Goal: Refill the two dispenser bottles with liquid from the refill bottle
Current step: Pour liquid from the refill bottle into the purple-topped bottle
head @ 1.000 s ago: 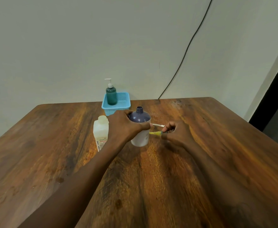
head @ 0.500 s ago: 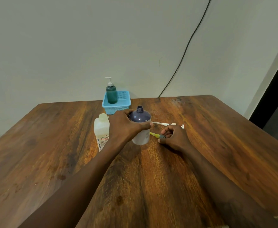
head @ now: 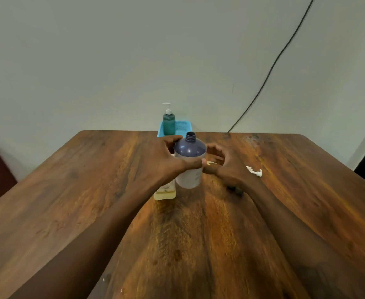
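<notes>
At the middle of a brown, streak-grained wooden surface (head: 69,190), a person's left hand (head: 170,157) wraps around an upright, uncapped dispenser bottle (head: 189,175) with a dark blue dome and white plastic body. The right hand (head: 227,167) hovers just beside it at 3 o'clock, fingers loosely curved, nothing visibly in them. A white plastic pump head (head: 255,171) lies farther toward 3 o'clock, its tube partly hidden by that hand. A pale cream rectangular refill bottle (head: 165,194) stands close at 8 o'clock, mostly hidden by the left wrist. At 12 o'clock, a green pump dispenser bottle (head: 168,125) stands in a light-blue plastic basket (head: 183,126) by the wall.
</notes>
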The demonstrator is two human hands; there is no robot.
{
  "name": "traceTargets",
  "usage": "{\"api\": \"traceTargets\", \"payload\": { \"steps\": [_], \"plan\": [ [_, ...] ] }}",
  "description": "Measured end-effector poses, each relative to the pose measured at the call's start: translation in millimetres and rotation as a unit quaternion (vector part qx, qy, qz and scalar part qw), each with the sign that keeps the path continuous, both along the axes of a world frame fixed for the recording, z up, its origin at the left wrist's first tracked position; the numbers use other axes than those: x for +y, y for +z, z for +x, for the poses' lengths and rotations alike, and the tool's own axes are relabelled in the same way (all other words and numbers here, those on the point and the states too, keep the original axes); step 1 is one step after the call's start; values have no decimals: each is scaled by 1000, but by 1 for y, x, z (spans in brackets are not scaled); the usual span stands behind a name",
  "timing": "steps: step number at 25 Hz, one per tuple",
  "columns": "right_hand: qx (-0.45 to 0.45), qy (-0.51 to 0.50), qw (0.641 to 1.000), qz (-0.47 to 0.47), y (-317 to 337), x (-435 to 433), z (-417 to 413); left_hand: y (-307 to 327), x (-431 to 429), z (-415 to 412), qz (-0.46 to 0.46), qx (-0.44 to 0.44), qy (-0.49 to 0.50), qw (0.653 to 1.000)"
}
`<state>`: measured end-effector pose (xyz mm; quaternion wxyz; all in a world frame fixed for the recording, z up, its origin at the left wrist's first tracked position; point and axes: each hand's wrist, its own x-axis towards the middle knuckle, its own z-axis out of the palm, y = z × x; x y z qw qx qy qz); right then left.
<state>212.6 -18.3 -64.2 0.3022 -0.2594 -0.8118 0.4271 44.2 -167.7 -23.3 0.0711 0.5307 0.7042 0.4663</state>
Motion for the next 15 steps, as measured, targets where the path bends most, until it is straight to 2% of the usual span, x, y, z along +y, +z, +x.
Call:
{"api": "traceTargets", "payload": {
  "steps": [3,5,10,15],
  "plan": [
    [29,114,990,-74,4,-6,-33,15,-27,-29,-43,-9,-27,999],
    [18,140,986,-85,1,-11,-55,24,-49,-40,-46,-19,-34,998],
    [-17,145,986,-77,-21,-24,-91,13,-81,-83,6,51,40,998],
    [20,74,993,-87,-35,-33,-110,-11,-85,-97,14,17,91,996]
  ]
}}
